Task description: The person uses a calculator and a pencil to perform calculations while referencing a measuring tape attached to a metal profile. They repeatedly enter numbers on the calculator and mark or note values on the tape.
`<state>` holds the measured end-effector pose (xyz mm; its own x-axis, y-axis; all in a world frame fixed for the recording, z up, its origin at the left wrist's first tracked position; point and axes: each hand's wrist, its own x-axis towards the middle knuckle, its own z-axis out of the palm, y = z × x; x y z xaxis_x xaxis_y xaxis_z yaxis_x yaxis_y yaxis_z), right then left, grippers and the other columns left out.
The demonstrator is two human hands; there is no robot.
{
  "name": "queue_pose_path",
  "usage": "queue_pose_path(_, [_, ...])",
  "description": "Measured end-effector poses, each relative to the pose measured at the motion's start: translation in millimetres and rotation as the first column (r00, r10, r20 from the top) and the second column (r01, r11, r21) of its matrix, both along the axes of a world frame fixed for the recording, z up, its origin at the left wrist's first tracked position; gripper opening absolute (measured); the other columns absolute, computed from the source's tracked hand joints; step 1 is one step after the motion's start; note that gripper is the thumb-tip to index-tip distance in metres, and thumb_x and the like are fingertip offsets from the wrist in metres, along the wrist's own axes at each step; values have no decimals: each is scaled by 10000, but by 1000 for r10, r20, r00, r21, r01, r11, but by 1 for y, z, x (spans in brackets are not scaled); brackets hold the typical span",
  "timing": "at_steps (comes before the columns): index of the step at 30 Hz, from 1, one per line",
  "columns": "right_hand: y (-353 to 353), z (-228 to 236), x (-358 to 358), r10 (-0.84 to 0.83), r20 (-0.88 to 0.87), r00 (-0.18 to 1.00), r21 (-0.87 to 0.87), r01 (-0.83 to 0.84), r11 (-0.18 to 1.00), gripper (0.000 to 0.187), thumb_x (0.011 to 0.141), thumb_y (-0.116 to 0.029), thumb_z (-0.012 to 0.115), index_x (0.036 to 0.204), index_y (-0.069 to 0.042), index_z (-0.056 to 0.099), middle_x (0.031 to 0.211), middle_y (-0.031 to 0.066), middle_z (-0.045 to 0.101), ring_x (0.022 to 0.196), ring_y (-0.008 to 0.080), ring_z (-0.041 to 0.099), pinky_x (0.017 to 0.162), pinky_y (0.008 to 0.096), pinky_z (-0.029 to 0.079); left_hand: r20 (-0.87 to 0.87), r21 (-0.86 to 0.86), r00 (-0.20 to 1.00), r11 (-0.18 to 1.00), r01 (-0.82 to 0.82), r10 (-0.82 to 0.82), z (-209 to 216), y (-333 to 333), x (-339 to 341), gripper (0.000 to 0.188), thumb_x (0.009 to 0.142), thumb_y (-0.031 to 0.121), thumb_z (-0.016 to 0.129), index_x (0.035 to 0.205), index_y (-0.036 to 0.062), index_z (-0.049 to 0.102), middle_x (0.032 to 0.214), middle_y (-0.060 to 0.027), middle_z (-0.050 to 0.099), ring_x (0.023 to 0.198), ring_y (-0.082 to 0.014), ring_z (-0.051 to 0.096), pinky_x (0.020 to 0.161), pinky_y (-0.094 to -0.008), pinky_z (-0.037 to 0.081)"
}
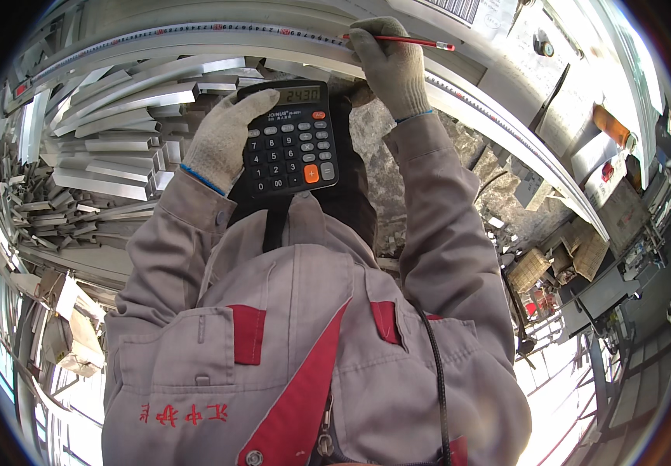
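Left hand (223, 140) fingers grasp black calculator (289, 140) at left edge; right hand (391, 68) fingers pinch red pencil (405, 40) above calculator, against aluminium rail (196, 35).

We see little free room: the calculator (289, 140) fills the space between our left hand (223, 140) and right hand (390, 66). The long aluminium rail (196, 39) blocks the way ahead. Cut aluminium profiles (110, 147) crowd the left; right of our right sleeve (444, 210), bare floor (498, 186) stays open.
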<state>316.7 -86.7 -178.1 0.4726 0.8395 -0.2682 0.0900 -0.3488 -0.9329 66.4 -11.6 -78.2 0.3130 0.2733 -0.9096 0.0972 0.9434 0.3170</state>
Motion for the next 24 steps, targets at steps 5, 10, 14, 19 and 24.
queue_pose_path(5, [-2,-4,0,1,8,1000,14,-2,1000,192,1027,-231,787,1110,-59,803,939,93,828,865,195,799,800,348,635,-3,-9,999,999,41,-41,-5,0,-5,251,1070,192,747,1257,24,753,1035,-85,817,803,-165,808,695,-303,690])
queue_pose_path(10, [-1,-7,-2,-7,21,1000,32,6,999,186,1026,-227,790,1112,-62,796,955,97,830,870,198,799,803,349,636,-13,0,999,999,32,-32,-7,-1,-8,289,1047,212,770,1263,21,738,1015,-80,806,767,-168,807,658,-305,689])
queue_pose_path(14, [-1,-6,-3,-7,36,999,35,6,999,183,1020,-227,797,1098,-61,789,966,104,831,877,210,803,808,349,637,-19,-8,999,1000,30,-30,-6,0,-9,277,1060,205,750,1272,27,740,1032,-80,808,798,-163,806,681,-303,686])
queue_pose_path(19, [-2,-4,-3,49,105,993,5,-50,999,178,1056,-181,774,1141,-26,757,995,107,821,917,182,804,813,328,652,2,-53,1000,999,6,-6,0,-1,-9,282,1082,193,723,1308,24,733,1081,-89,811,842,-162,806,738,-303,691])
queue_pose_path(24, [-1,-8,-6,-6,94,996,52,2,999,167,1014,-203,815,1107,-69,780,955,104,824,879,214,805,809,351,640,-9,-45,1000,999,-14,13,5,-1,-5,262,1079,188,726,1281,20,719,1036,-88,799,799,-164,808,682,-303,701])
